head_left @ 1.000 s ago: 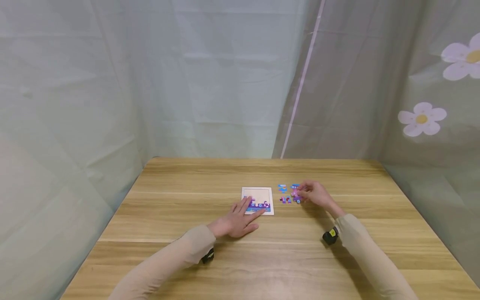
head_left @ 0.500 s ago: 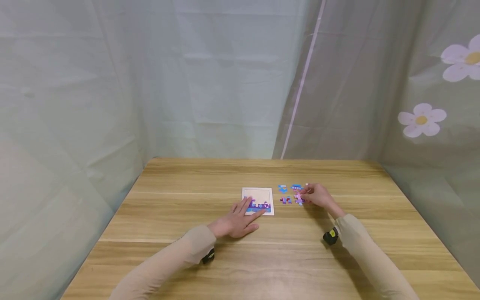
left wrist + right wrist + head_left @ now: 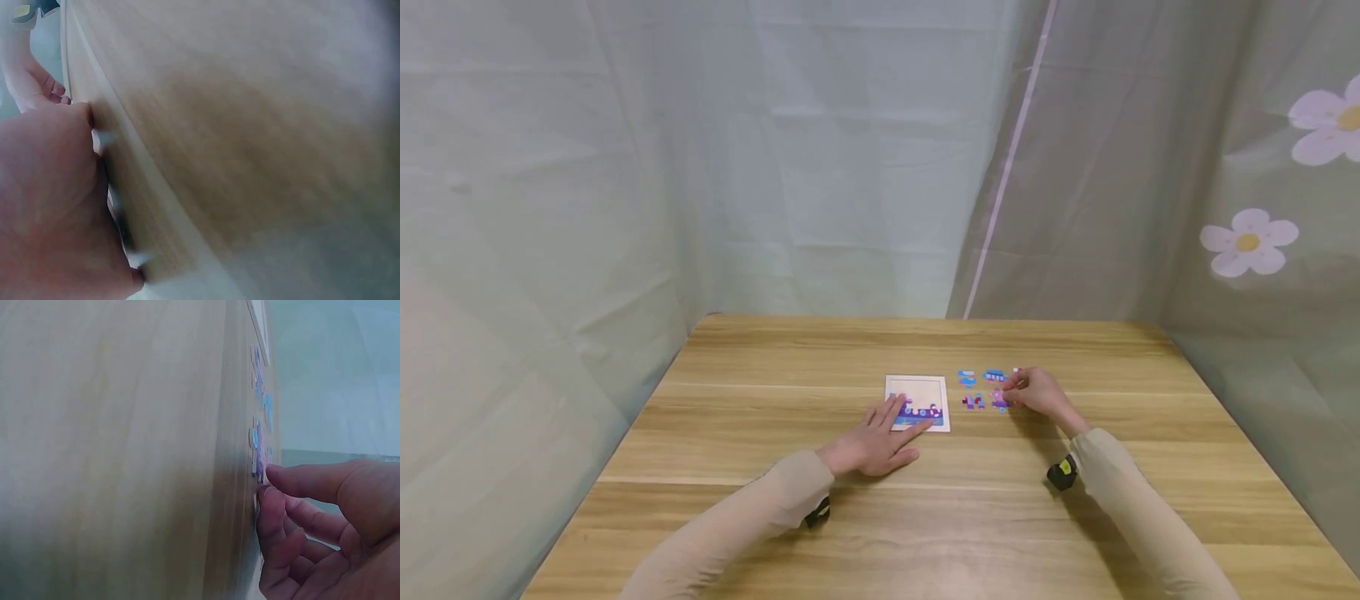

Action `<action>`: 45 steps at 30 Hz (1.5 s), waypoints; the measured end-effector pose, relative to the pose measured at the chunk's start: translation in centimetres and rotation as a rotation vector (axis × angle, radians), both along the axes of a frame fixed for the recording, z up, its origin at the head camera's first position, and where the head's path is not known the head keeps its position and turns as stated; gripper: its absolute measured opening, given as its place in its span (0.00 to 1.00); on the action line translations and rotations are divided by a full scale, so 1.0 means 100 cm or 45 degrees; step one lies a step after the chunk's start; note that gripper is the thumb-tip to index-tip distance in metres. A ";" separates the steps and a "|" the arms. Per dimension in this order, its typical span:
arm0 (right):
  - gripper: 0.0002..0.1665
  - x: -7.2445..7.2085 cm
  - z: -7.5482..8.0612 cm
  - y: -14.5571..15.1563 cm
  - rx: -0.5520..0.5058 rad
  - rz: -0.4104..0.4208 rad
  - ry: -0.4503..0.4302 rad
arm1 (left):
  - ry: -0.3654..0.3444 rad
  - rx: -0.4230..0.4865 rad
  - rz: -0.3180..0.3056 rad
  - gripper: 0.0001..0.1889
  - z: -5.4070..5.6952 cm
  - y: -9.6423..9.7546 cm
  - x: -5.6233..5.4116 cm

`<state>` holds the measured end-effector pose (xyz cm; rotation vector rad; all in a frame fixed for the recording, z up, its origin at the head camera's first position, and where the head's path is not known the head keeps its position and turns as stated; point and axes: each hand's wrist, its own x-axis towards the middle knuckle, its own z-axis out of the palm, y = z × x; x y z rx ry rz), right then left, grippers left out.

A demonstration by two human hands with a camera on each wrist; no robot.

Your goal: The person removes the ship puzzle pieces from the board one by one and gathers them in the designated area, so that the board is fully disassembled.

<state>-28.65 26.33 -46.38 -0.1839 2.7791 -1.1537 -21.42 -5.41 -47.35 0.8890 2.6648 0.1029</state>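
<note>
Left hand (image 3: 880, 442) is at about 7 o'clock from the puzzle tray (image 3: 925, 393), palm down, fingers spread and reaching onto the tray's near part. Nothing gripped there, it's just resting flat. Right hand (image 3: 1035, 390) comes in from around 3 o'clock, fingers bent, thumb and fingertips pinching the edge of a pink-purple piece (image 3: 999, 400) down by the table. That piece is at 3 o'clock from the tray, with a few loose pieces (image 3: 973, 402) just beside it. The tray has its lower strip filled in.

Surface is a light wood-grain table (image 3: 970, 517). Pale curtains (image 3: 850, 167) hang behind it and along both sides, with white flowers (image 3: 1249, 242) with yellow centres up at 2 o'clock from the tray.
</note>
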 end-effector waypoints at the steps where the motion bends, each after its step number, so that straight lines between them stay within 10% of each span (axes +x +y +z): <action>1: 0.08 0.000 0.000 -0.001 0.003 0.000 -0.002 | -0.006 -0.008 0.001 0.29 0.000 0.000 0.000; 21: 0.13 0.002 0.007 -0.029 -0.021 0.007 0.070 | -0.008 -0.008 0.002 0.29 0.008 0.001 0.004; 45: 0.06 0.002 0.000 -0.065 -0.042 0.311 0.235 | 0.021 -0.023 0.029 0.28 0.009 0.004 0.006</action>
